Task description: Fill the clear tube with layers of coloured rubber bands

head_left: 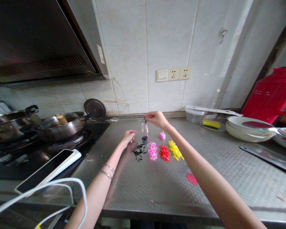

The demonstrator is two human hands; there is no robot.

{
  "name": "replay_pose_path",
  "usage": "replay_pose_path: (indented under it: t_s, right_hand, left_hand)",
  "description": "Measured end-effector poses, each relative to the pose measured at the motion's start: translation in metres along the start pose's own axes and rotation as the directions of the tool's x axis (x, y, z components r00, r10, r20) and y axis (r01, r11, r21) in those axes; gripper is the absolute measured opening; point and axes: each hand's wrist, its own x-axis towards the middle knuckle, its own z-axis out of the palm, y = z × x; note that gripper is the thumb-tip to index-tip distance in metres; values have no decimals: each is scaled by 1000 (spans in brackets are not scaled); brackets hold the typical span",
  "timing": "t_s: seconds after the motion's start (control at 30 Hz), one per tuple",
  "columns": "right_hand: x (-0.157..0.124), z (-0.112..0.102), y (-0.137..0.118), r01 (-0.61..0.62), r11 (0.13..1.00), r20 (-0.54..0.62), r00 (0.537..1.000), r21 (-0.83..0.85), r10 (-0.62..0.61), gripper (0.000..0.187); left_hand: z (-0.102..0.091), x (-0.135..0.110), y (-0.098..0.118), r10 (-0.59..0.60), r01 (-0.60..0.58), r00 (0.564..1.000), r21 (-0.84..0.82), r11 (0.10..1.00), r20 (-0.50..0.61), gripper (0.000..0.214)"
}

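A small clear bottle (145,128) stands upright on the steel counter, with some dark bands at its bottom. Over its mouth, my right hand (156,119) pinches black rubber bands (145,119). My left hand (129,136) is just left of the bottle, apart from it, fingers stretched out and seemingly holding nothing. In front of the bottle lie loose black rubber bands (139,151). Beside them are piles of pink bands (153,151), red bands (165,153) and yellow bands (175,150). A pink cap (162,135) sits right of the bottle.
On the left are a stove with pans (62,127), a phone-like device (49,170) and a white cable (82,187). To the right stand stacked bowls (249,132), a sponge (211,124), a cleaver-like blade (269,157) and a red thermos (269,92). A pink-red patch (192,179) marks the counter.
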Motion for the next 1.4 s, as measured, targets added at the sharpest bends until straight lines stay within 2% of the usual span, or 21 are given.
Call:
replay_pose_path:
  t_s: [0.1,0.33,0.6,0.77,0.9,1.1,1.27,1.33,1.4]
  right_hand:
    - [5,3,4,31,998,-14,999,-61,-32,22]
    - [4,17,10,44,981,55,998,-187,-34,24]
    - [0,15,5,-15,968,86,996,-252,38,23]
    - [-2,13,5,-5,961,124,991,-275,40,22]
    - [-6,9,4,-19,962,106,993,-271,50,23]
    - [-25,1,13,-54,971,32,997,-235,63,22]
    - [-51,-9,33,-114,972,14,993,-205,120,22]
    - [-62,-12,40,-144,973,-1,989,-182,146,22]
    - [-72,-15,47,-171,974,-26,985,-146,169,22]
  left_hand:
    - [0,1,-1,-2,3,1000,16,1000,-6,17]
    - [0,1,-1,0,0,1000,4,1000,-5,17]
    - [0,1,0,5,-5,1000,-5,1000,-3,16]
    - [0,1,-1,-3,2,1000,4,1000,5,17]
    - [-1,-1,1,7,-7,1000,36,999,16,17]
    - [-7,-4,9,52,-107,983,317,942,175,20]
    - [-9,-1,8,139,-331,896,426,842,421,27]
    - [-10,1,6,133,-357,886,469,808,445,31]
    - [-11,2,5,114,-348,895,512,785,432,33]
